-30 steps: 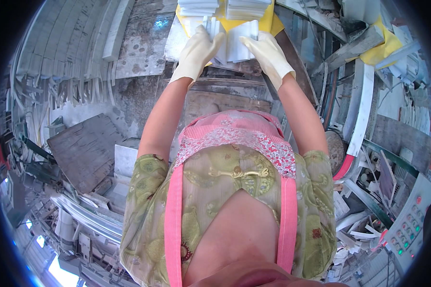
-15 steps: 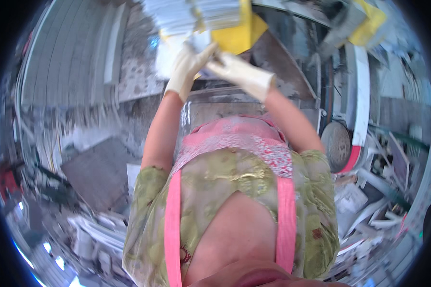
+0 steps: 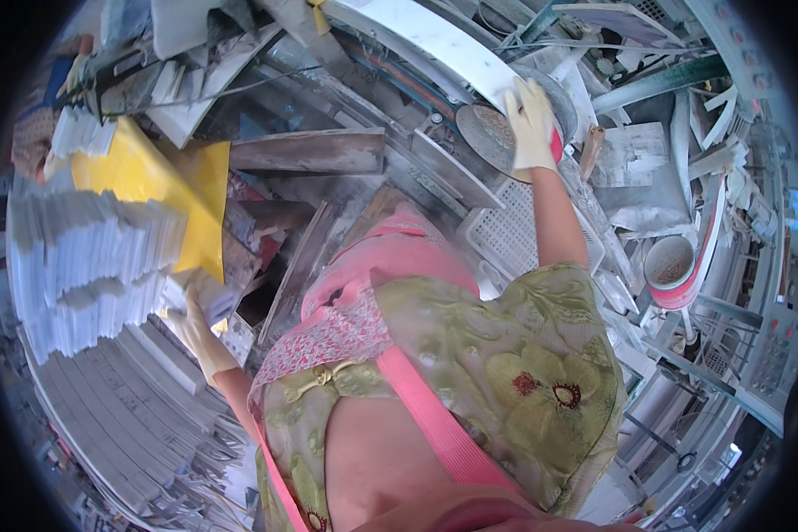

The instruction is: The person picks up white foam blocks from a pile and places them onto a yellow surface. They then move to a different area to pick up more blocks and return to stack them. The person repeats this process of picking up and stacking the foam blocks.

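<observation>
My left hand [image 3: 195, 332], in a cream glove, is at the left beside tall stacks of thin white pieces [image 3: 97, 257]. Its thumb lies against a small white block [image 3: 202, 288] at the end of the stacks, and the hand appears closed on it; part of the fingers is blurred. Out to the far right reaches my right hand [image 3: 532, 124], gloved the same way. Its fingers are stretched and somewhat spread, over the end of a long white board [image 3: 434, 40], beside a round grey-brown disc [image 3: 488, 133]. I see nothing held in it.
Yellow sheets [image 3: 206, 204] lie beside the stacks. A white perforated basket [image 3: 505, 226] stands below my right forearm. At the right are a pink-and-white bucket [image 3: 671, 266] and scattered scraps. Rows of grey-white strips [image 3: 120, 412] fill the lower left. Another person's arm [image 3: 31, 146] shows at the far left.
The view has turned, so the stacks now lie at the left. My hands, close together at the stack before, are far apart; the right has reached out to the white board's end.
</observation>
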### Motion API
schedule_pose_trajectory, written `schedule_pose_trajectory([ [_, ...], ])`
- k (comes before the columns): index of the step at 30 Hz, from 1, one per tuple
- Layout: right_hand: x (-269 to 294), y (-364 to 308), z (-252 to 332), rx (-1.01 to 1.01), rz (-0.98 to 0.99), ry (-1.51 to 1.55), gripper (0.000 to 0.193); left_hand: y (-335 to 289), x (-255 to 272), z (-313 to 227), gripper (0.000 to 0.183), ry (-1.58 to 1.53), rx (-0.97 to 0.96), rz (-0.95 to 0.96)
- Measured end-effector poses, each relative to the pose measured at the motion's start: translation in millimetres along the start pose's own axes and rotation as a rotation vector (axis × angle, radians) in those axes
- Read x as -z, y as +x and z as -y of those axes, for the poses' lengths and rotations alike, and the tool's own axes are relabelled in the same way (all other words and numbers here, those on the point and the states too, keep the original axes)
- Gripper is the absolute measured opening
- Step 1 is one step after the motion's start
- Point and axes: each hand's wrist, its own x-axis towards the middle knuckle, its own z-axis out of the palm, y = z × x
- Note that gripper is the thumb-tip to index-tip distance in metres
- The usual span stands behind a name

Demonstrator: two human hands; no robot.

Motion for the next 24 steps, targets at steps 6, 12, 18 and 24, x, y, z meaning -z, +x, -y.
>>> schedule_pose_trajectory([
  [6, -8, 11, -99, 0.106, 0.429, -0.347, 0.059, 1, -5, -13, 0.074, 0.007, 0.041, -0.019],
  [12, 29, 10, -117, 0.318, 0.275, 0.044, 0.082, -1, -7, -18, 0.075, 0.011, 0.073, -0.028],
  [18, 1, -6, -58, 0.457, 0.267, -0.127, 0.088, -16, -2, -20, 0.075, -0.02, 0.089, -0.032],
  [24, 15, 26, -47, 0.244, 0.436, 0.223, 0.051, -27, -1, -10, 0.075, -0.039, 0.042, -0.074],
])
